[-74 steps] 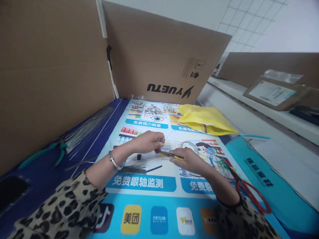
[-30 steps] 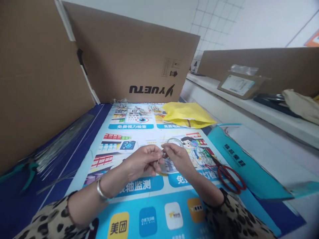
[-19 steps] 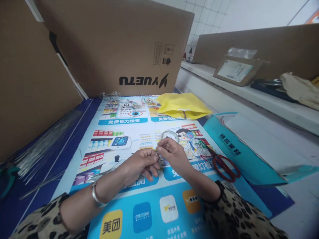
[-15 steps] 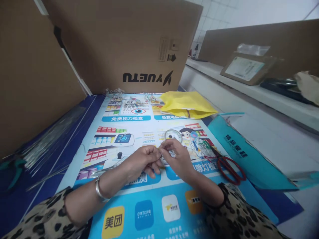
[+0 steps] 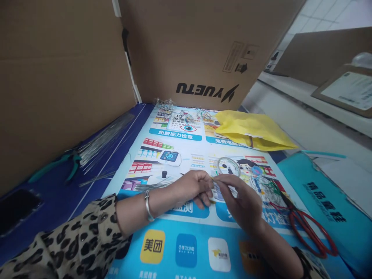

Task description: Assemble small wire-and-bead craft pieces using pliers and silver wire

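Observation:
My left hand [image 5: 193, 188] and my right hand [image 5: 242, 197] meet fingertip to fingertip above the printed poster [image 5: 174, 155]. Both pinch something small and thin between them; I cannot make out what it is. A silver bangle [image 5: 147, 205] circles my left wrist. Just behind the fingers lies a small clear round dish [image 5: 229, 166]. A short bundle of thin metal wires [image 5: 151, 186] rests on the poster by my left wrist.
Cardboard walls [image 5: 58, 77] stand at the left and back. Long metal wires [image 5: 101, 141] and green-handled pliers [image 5: 58, 166] lie at left on the blue mat, a yellow bag [image 5: 252, 130] at the back, red-handled scissors [image 5: 308, 230] at right, a teal bag [image 5: 325, 197] beyond.
The view swung right, then back left. The yellow-handled tool has left my right hand, and both hands have come together into a fingertip pinch nearer to me.

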### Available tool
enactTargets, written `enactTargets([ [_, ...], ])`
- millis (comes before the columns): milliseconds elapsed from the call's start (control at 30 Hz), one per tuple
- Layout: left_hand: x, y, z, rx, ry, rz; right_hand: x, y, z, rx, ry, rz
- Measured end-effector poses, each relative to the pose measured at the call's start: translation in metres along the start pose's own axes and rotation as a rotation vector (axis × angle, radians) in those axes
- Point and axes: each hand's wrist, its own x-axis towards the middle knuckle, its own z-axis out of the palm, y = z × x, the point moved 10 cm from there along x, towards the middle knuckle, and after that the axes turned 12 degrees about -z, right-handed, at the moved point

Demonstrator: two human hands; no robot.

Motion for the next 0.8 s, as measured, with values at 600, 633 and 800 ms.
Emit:
enactTargets([
  [600,0.001,0.000,0.003,0.057,-0.013,0.010,0.005,-0.033,-0.012,0.068,-0.008,-0.305],
  [633,0.000,0.001,0.003,0.062,-0.010,0.029,0.005,-0.028,-0.012,0.081,0.002,-0.267],
  [800,-0.001,0.006,0.003,0.112,0.012,0.084,0.000,-0.005,-0.012,0.124,0.044,-0.051],
])
